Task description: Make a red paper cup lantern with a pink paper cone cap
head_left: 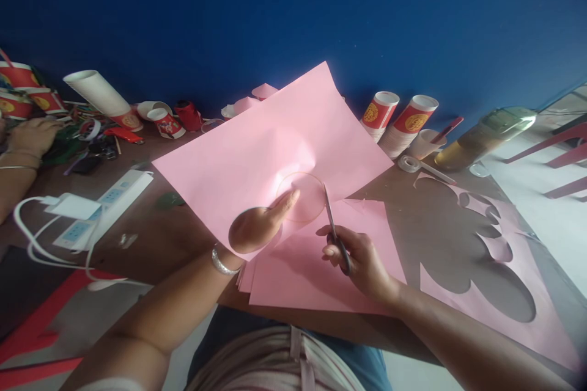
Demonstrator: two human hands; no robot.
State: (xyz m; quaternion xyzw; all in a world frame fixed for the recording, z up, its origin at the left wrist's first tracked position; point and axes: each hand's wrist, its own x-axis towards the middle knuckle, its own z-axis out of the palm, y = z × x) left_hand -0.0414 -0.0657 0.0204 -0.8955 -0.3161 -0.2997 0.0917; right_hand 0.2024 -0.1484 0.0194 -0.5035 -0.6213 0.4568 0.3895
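My left hand [259, 229] holds up a large sheet of pink paper [247, 162]. Its thumb presses on the front, and the other fingers are hidden behind the sheet. Near the paper's lower corner is a round cut-out hole, through which part of this hand shows. A circle outline [302, 220] is marked on the paper beside the thumb. My right hand [369, 266] is closed around the dark handles of a pair of scissors [331, 220]. The blades point up at the circle's right edge. Under the hands lies a stack of pink paper [321, 284].
A cut-out pink sheet [523, 293] lies at right. Behind it stand stacked paper cups [415, 119], a tape roll [409, 164] and a lidded bottle [483, 137]. At left are a power strip [112, 198], more cups [98, 95] and another person's hand [34, 137].
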